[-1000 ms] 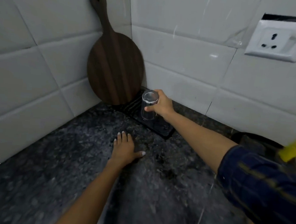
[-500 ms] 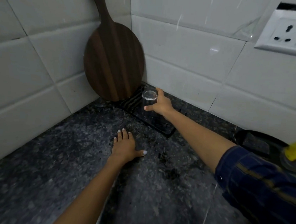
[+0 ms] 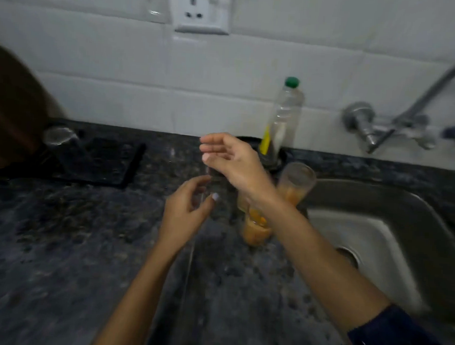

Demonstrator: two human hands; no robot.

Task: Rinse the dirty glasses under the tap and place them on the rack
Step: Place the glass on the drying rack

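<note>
Fingers loosely spread — left hand [image 3: 185, 212], right hand [image 3: 233, 160] | two glasses [image 3: 255, 228] hold orange residue | rack [image 3: 96, 161] — one clear glass [image 3: 59, 136]

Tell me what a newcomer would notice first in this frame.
Two open hands, left and right, hover mid-frame over the dark counter. Just behind the right wrist stand glasses smeared with orange residue, beside the sink. Far left, one clear glass sits on the black rack.

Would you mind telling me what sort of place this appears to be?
Most likely a home kitchen: a steel sink set in a dark stone counter, a wall tap on white tiles, and a dish-soap bottle beside it.
</note>
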